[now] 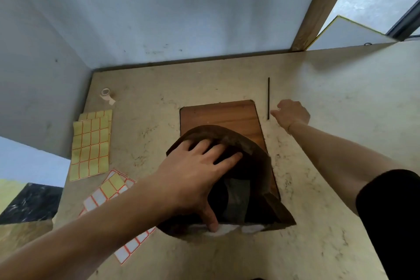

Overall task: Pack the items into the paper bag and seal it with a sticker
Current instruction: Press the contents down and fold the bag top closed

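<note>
A brown paper bag (254,157) stands open-mouthed at the middle of the table, with something dark and grey inside it. My left hand (193,175) grips the bag's near-left rim, fingers spread over the edge and thumb down at the front. My right hand (292,113) is beyond the bag to the right, fingers curled, right beside a thin black stick (268,98) lying on the table; I cannot tell whether it touches the stick. Yellow sticker sheets (91,145) lie to the left, and a partly used sheet (109,191) lies under my left forearm.
A wooden board (222,116) lies under the bag. A small roll of tape (106,94) sits at the far left. White walls close the table at the back and left, and a wooden post (318,7) rises at the back right.
</note>
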The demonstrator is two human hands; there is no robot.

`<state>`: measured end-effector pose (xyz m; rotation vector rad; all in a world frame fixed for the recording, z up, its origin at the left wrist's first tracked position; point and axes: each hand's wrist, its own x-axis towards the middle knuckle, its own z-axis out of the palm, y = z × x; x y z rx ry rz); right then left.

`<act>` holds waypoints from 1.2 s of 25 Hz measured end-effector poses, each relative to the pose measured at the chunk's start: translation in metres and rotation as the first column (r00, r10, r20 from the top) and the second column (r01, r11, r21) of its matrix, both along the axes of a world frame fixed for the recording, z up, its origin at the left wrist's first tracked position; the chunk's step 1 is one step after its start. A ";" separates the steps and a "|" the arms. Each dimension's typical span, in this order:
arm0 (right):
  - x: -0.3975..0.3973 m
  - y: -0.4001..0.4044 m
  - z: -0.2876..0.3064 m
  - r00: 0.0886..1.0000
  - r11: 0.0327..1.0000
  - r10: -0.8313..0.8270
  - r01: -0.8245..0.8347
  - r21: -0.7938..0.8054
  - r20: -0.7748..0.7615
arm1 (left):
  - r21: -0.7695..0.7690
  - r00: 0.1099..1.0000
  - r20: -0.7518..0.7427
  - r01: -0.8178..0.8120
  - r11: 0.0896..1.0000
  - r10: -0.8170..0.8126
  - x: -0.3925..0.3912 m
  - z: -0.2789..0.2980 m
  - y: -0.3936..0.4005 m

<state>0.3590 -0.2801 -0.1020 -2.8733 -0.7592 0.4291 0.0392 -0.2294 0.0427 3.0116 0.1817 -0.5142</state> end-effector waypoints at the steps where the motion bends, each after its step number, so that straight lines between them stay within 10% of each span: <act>1: 0.003 0.003 -0.008 1.000 0.999 -0.006 0.006 -0.037 -0.003 | -0.001 1.000 0.004 0.005 1.000 -0.005 0.000 0.000 0.001; 16: 0.016 0.034 -0.051 0.998 0.986 -0.064 0.061 -0.158 -0.014 | -0.015 1.000 0.019 0.005 1.000 -0.005 -0.006 -0.009 0.003; 22: -0.019 0.025 -0.026 0.986 0.964 -0.087 0.119 0.239 -0.141 | -0.002 1.000 -0.011 0.010 1.000 -0.010 -0.006 -0.004 -0.001; 30: -0.099 -0.040 0.144 0.844 0.639 0.340 0.115 0.761 -0.414 | 0.004 0.995 -0.091 -0.029 1.000 0.029 -0.010 0.005 -0.005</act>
